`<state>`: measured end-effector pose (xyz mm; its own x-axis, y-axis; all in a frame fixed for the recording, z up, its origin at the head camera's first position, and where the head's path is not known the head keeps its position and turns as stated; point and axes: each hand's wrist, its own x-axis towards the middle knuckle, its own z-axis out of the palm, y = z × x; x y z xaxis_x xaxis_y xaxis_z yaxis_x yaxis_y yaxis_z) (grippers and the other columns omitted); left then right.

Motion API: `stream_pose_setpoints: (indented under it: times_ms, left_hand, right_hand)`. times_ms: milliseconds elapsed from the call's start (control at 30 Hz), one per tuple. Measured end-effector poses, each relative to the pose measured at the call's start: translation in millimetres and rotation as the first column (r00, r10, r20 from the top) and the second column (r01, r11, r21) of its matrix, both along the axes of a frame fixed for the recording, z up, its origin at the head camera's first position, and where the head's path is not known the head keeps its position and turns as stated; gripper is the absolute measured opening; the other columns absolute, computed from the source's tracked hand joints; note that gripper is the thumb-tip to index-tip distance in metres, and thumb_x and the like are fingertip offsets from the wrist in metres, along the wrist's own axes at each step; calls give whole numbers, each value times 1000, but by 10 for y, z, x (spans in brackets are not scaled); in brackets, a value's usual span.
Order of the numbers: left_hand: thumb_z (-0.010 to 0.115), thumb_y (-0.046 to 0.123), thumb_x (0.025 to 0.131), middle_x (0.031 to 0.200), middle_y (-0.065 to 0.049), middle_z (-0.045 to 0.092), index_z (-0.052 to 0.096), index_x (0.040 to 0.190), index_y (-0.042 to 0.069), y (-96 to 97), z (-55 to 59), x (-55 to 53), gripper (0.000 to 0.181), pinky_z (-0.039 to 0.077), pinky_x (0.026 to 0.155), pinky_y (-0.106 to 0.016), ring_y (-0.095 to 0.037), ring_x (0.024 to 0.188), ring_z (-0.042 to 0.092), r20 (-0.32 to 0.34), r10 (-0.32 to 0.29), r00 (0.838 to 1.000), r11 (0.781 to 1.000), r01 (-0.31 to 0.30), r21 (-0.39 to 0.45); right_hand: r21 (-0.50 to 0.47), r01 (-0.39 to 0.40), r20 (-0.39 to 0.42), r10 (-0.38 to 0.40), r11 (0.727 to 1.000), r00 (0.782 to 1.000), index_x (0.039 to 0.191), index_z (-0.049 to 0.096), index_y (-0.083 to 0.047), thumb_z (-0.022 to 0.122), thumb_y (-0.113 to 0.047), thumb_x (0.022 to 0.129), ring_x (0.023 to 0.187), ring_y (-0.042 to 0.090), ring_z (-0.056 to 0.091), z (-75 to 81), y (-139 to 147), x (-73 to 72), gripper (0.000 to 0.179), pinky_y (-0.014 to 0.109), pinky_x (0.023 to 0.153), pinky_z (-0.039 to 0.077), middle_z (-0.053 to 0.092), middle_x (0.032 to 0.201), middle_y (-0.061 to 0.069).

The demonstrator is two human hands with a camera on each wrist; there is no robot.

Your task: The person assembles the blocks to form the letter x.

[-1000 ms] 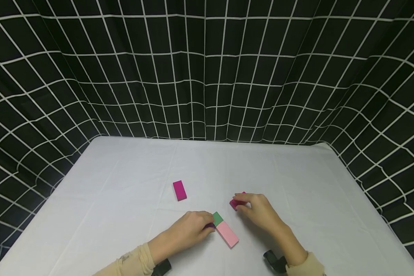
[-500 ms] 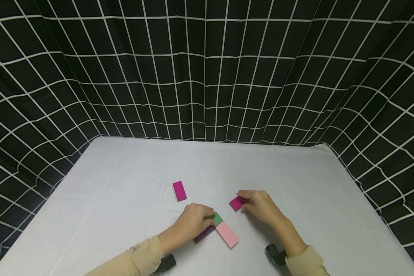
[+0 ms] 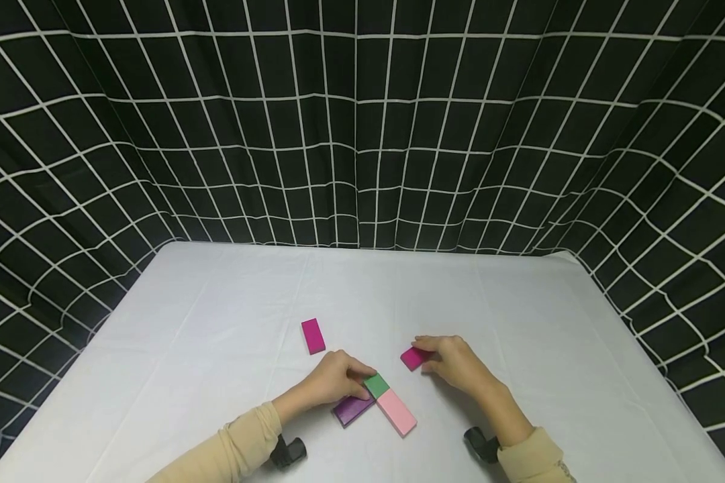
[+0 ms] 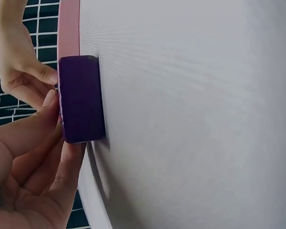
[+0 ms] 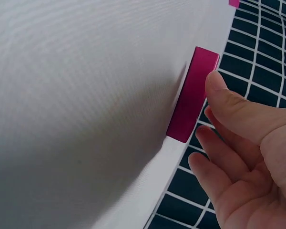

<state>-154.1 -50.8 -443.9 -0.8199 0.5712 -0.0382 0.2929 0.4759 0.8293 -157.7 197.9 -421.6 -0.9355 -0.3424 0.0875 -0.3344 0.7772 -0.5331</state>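
In the head view, my left hand (image 3: 331, 380) has thumb and index finger around the left end of a green block (image 3: 377, 385). The thumb overlaps a purple block (image 3: 352, 409) lying just in front; in the left wrist view the purple block (image 4: 81, 99) hides the green one. A pink block (image 3: 397, 412) sits end-on against the green, in one slanting row. Farther right, my right hand (image 3: 456, 362) holds a magenta block (image 3: 413, 358) between thumb and fingers. In the right wrist view, the thumb rests along the top edge of that magenta block (image 5: 193, 95).
Another magenta block (image 3: 313, 337) lies farther back, to the left of centre. A white cloth covers the table (image 3: 229, 295). Black curtains (image 3: 362, 121) with a white grid stand behind and at both sides. Dark wrist-worn devices (image 3: 482, 444) hang below the wrists.
My left hand has shifted up and back from the purple block, which now shows in full view, onto the green one. The right hand has drawn slightly right, baring more of its magenta block.
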Motion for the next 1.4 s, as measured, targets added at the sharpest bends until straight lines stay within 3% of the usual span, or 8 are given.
stream_pose_setpoints:
  times_ms: [167, 400, 667, 1100, 1400]
  left_hand:
    - [79, 3, 76, 91, -10, 73, 72, 109, -2, -13, -14, -1, 35, 48, 62, -20, -4, 70, 55, -9, -2, 1000, 1000, 2, 2]
    - [78, 1, 76, 100, -12, 73, 73, 105, -2, 5, 4, 24, 30, 52, 71, -21, -15, 86, 66, -68, -6, 998, 1000, 6, 0]
    - [79, 0, 75, 89, -11, 74, 73, 103, -3, 10, 22, 25, 29, 48, 60, -18, 1, 68, 55, -57, -7, 998, 1000, 7, -15]
    - [80, 1, 75, 90, -11, 74, 74, 103, -2, 28, 23, -2, 30, 44, 57, -17, 1, 66, 51, -32, 1, 999, 999, -2, -45]
    - [80, 0, 74, 92, -14, 73, 73, 103, -4, 30, 39, 5, 30, 45, 57, -18, -1, 69, 54, -49, -6, 999, 999, 4, -36]
  right_hand:
    - [2, -25, 11, 25, 1000, 1000, 110, 71, 5, 78, 4, 73, 114, 36, 60, -1, -7, 11, 39, 46, 95, 47, 67, 118, 18]
    - [37, -35, -14, 35, 999, 999, 108, 71, 4, 78, 7, 72, 110, 35, 62, -22, -22, 5, 37, 45, 93, 49, 69, 113, 18]
    - [134, -149, -84, 161, 980, 983, 101, 73, 5, 78, 12, 69, 97, 32, 67, 21, -29, -64, 33, 40, 84, 54, 72, 100, 15]
    - [171, -191, -122, 213, 967, 969, 96, 74, 1, 80, 14, 64, 91, 28, 68, -7, 6, -113, 35, 36, 81, 55, 72, 96, 11]
    - [181, -246, -185, 279, 952, 942, 93, 75, -1, 82, 10, 64, 87, 24, 69, -6, 51, -131, 32, 33, 78, 56, 73, 92, 8]
